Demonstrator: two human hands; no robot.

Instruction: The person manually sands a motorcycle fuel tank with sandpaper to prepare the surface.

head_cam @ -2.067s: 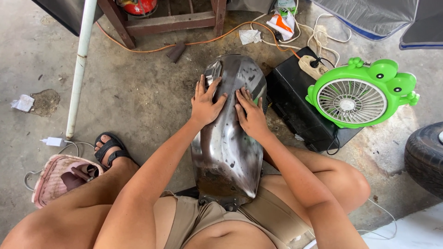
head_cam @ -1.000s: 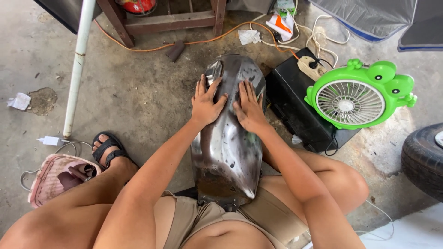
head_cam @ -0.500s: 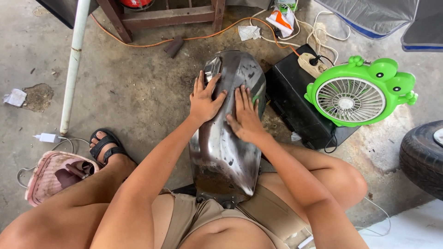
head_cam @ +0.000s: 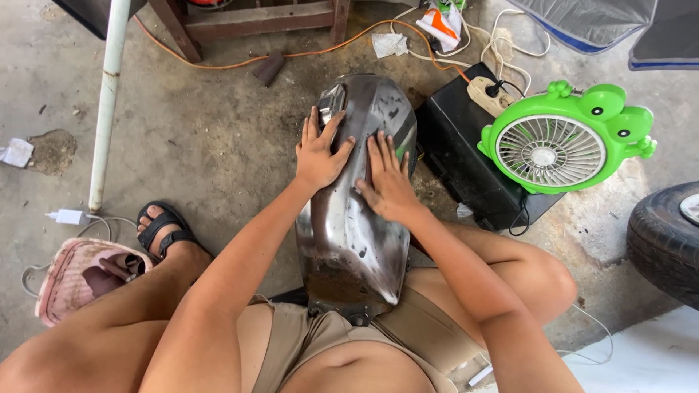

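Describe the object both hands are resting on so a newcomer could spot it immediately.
Start at the green frog-shaped fan on the black box; just left of it, between the seated person's knees, lies a bare metal fuel tank. The left hand and right hand lie flat on it. It alone is shiny grey with rust patches.

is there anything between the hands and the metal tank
Nothing visible. The left hand and right hand both lie flat, palms down, directly on the bare metal tank.

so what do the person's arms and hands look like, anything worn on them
Both arms are bare from shoulder to wrist, with no sleeves showing. The left hand and right hand have no gloves, rings, watch or bands visible. Fingernails are short and unpainted.
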